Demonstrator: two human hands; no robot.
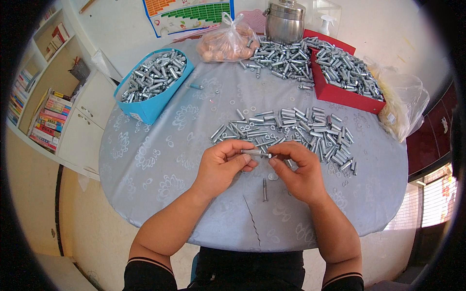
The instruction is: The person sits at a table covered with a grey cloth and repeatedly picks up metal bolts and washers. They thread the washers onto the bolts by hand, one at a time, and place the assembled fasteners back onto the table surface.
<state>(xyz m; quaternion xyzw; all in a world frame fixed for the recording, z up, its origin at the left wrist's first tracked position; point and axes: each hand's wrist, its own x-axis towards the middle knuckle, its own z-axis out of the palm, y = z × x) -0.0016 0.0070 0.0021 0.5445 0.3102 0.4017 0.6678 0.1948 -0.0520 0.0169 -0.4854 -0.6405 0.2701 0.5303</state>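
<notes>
My left hand (218,164) is closed in a pinch around a silver sleeve anchor bolt (255,153), held level just above the table. At the bolt's right end, the thumb and forefinger of my right hand (303,173) close on its tip; any small part between them is too small to make out. A single bolt (265,190) stands or lies by itself on the cloth below my hands. Right behind my fingers spreads a loose heap of metal sleeves (315,127), partly hidden by my hands. Flat washers (335,169) lie scattered along its near right side.
A blue box (154,109) full of bolts stands at the left. At the back right, a red box (340,99) overflows with bolts beside another pile (281,57). Behind are a bag of eggs (225,46), a steel pot (285,22) and a clear plastic bag (405,102).
</notes>
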